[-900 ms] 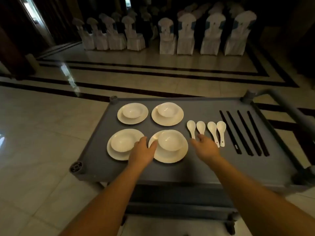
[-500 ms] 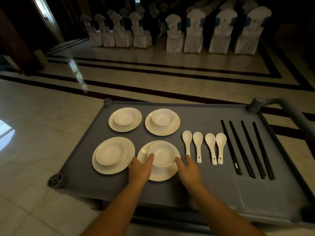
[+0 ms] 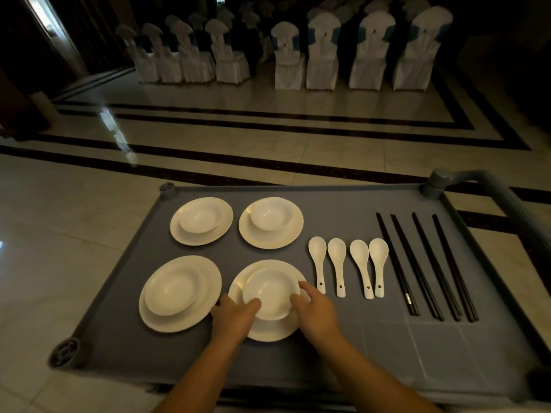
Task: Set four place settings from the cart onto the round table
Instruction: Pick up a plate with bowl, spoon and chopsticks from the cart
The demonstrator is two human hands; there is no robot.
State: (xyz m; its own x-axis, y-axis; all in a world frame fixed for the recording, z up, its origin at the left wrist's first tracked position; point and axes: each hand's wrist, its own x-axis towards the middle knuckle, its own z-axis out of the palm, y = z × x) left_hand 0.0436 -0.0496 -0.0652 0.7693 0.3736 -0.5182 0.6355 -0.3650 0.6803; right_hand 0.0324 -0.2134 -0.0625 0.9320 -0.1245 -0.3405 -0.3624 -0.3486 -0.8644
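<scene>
Grey cart (image 3: 343, 338): four plates (image 3: 269, 330), each under a bowl (image 3: 269, 289).

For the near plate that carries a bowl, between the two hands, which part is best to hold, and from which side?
Hold the near plate by its thin outer rim on the left and right edges, one hand per side, coming from the near edge of the cart. The bowl sits loose in the middle, so a level two-sided lift is probably safest. The left hand and right hand are already there.
</scene>
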